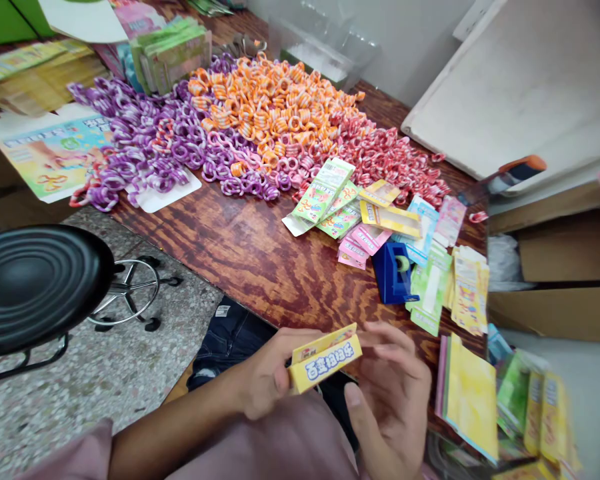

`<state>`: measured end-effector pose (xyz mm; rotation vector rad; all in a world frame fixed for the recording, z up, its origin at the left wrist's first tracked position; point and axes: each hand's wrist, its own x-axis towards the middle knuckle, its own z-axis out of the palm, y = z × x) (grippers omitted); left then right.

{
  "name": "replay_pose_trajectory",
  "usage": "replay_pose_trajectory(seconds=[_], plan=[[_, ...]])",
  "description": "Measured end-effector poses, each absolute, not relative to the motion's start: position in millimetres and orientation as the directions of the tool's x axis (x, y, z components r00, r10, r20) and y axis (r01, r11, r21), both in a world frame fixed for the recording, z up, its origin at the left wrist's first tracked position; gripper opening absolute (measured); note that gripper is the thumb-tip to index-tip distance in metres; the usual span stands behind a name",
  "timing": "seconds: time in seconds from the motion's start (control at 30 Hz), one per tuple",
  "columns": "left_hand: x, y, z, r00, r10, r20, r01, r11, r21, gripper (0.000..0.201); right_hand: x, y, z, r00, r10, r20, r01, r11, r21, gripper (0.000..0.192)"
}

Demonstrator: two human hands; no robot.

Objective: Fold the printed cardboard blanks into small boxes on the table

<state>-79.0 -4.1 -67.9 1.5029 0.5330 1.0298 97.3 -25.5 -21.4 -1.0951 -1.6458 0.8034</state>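
Note:
A small yellow printed cardboard box [326, 360] is held over my lap, its long side with blue lettering turned up. My left hand [267, 373] grips its left end, thumb in front and fingers behind. Beside the right end is my right hand [393, 393], thumb and fingers spread apart; some fingertips come close to the box's far corner, and whether they touch it I cannot tell. Beyond the hands, on the wooden table [260, 267], lie flat green cartons [325, 190], pink cartons [363, 241] and yellow cartons [390, 219]. A blue tape dispenser [394, 273] stands near them.
Heaps of purple rings [180, 133], orange rings [265, 100] and red rings [390, 157] cover the table's back. A black stool [40, 287] is at left. Stacked yellow sheets [470, 393] lie at right, near a cardboard box [555, 313]. An orange-and-black handle [520, 170] sticks up behind.

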Motion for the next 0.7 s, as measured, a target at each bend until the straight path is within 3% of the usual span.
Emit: replay_pose_trajectory(seconds=[0.1, 0.23, 0.3, 0.4, 0.53, 0.7], plan=[[-84, -4, -63, 0.514, 0.827, 0.227, -0.292, -0.08, 0.953, 0.088, 103, -28, -26, -0.167, 0.886, 0.432, 0.364, 0.463, -0.808, 0.044], [-92, 0, -63, 0.484, 0.855, 0.186, -0.072, -0.172, 0.982, 0.093, 119, -23, -23, -0.406, 0.811, 0.422, 0.547, 0.585, -0.598, 0.05], [-97, 3, -63, 0.511, 0.838, 0.194, 0.031, -0.243, 0.969, 0.091, 127, -16, -16, -0.468, 0.804, 0.367, 0.56, 0.591, -0.58, 0.052], [-102, 8, -62, 0.58, 0.792, 0.192, 0.138, -0.328, 0.935, 0.091, 135, -7, -6, -0.489, 0.834, 0.255, 0.515, 0.513, -0.687, 0.039], [-105, 13, -60, 0.554, 0.793, 0.253, 0.294, -0.471, 0.832, 0.096, 132, -3, 3, -0.387, 0.917, 0.098, 0.451, 0.281, -0.847, 0.015], [-107, 14, -60, 0.515, 0.79, 0.333, 0.353, -0.549, 0.757, 0.097, 115, -7, 4, -0.177, 0.983, -0.04, 0.295, 0.015, -0.955, 0.024]])
